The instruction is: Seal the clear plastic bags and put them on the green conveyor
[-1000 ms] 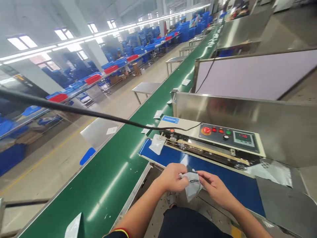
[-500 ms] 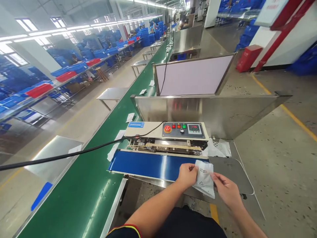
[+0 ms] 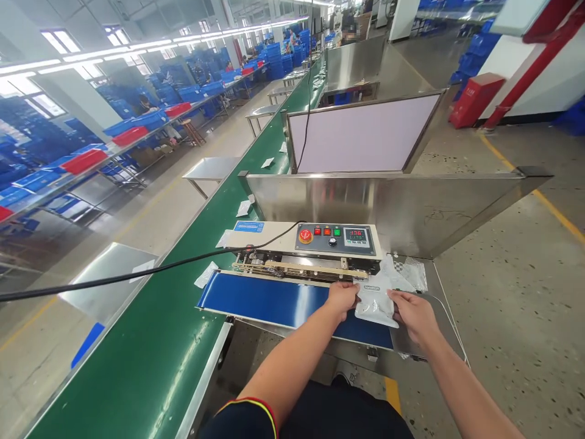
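Note:
A white plastic pouch [image 3: 375, 303] with small dark print is stretched between my two hands at the right end of a band sealing machine [image 3: 269, 235]. My left hand [image 3: 342, 299] pinches its left edge. On the opposite edge, the fingers of my right hand [image 3: 415, 314] are closed. The pouch's top edge is at the sealer's intake, beside the beige belts; whether it is inside cannot be seen. Beneath the pouch and my left hand runs the blue conveyor belt [image 3: 265, 299]. A control panel [image 3: 336, 239] with a red knob, buttons and a lit display faces me.
A long green conveyor [image 3: 137, 347] on the left carries several white pouches. A black cable [image 3: 137, 277] crosses it to the sealer. Behind the machine stands a metal partition [image 3: 411, 204]. More clear and white bags [image 3: 406, 274] lie right of the intake. Blue bins line the far benches.
Both hands have moved the pouch forward and up to the sealer's intake, and it now lies flatter over the blue belt. Pouches on the green conveyor have shifted.

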A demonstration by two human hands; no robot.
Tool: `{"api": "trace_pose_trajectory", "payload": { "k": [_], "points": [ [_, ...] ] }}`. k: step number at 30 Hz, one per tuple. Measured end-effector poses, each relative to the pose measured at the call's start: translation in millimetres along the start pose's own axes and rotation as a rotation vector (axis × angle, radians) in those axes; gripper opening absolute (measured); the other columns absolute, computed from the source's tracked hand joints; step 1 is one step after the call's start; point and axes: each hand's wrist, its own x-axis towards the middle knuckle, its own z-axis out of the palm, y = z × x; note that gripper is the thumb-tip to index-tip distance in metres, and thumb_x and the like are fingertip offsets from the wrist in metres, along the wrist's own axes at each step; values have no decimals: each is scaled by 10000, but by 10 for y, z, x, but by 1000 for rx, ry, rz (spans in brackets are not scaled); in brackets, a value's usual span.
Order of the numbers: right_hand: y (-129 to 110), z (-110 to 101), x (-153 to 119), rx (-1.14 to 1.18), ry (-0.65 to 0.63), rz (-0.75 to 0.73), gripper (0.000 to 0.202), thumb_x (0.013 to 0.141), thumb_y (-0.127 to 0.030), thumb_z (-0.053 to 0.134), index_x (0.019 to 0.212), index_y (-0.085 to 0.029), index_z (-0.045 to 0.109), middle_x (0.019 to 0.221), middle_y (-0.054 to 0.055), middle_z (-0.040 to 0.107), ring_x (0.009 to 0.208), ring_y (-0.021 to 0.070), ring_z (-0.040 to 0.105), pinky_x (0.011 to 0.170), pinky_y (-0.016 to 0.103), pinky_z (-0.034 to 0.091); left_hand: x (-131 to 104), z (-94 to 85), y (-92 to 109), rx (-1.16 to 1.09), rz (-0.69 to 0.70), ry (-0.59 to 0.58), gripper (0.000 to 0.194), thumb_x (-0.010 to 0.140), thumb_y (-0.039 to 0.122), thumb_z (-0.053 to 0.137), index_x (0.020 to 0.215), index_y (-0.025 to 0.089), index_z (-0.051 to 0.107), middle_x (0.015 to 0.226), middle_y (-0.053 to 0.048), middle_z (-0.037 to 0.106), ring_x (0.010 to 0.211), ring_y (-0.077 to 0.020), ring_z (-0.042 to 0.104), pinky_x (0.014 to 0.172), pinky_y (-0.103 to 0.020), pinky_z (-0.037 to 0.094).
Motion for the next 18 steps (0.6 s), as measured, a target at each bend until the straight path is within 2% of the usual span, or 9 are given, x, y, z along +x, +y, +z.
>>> {"api": "trace_pose_trajectory", "payload": {
  "k": [5,7,9,11,14,16,18],
  "points": [
    [30,290,-96,-87,-109,18,386,701,-368,926,977,-122,814,803,96,784,758,248,769,638,324,664,-123,-428,60,-76,87,71,238,840,326,949,855,136,807,750,-46,756,602,-127,613,621,-246,512],
    [30,285,-202,-153,-112,24,396,690,-410,940,950,-132,830,880,133,812,793,266,780,634,338,679,-250,-637,42,-116,140,100,178,855,274,927,918,136,833,843,-77,803,704,-156,685,695,-259,546],
    [49,192,-344,-238,-122,33,456,659,-508,955,924,-154,846,955,158,832,824,296,792,625,356,686,-413,-891,-22,-125,184,139,188,863,253,920,998,144,849,926,-98,828,815,-188,738,776,-278,573],
    [124,43,-516,-331,-165,70,551,580,-602,971,915,-177,863,1009,166,843,856,327,803,623,366,685,-598,-1197,-141,-118,213,206,239,857,279,938,1039,151,850,959,-110,829,868,-209,758,802,-292,585],
    [396,-182,-776,-444,-236,128,605,508,-656,967,895,-199,880,1006,167,849,840,329,811,584,332,648,-879,-1736,-425,-165,217,358,299,840,344,962,1025,150,828,928,-114,810,831,-213,760,733,-288,588],
    [660,-281,-894,-527,-258,106,554,559,-710,908,826,-226,877,919,152,844,733,298,799,523,312,605,-1052,-2110,-663,-225,191,468,303,837,362,960,996,150,811,904,-105,796,780,-202,748,667,-266,570],
    [927,-315,-942,-638,-287,29,501,547,-747,865,681,-264,837,753,136,804,573,294,751,435,339,557,-1209,-2466,-899,-284,149,586,279,849,353,944,973,150,798,893,-95,788,732,-181,728,613,-241,536]
  ]
}}
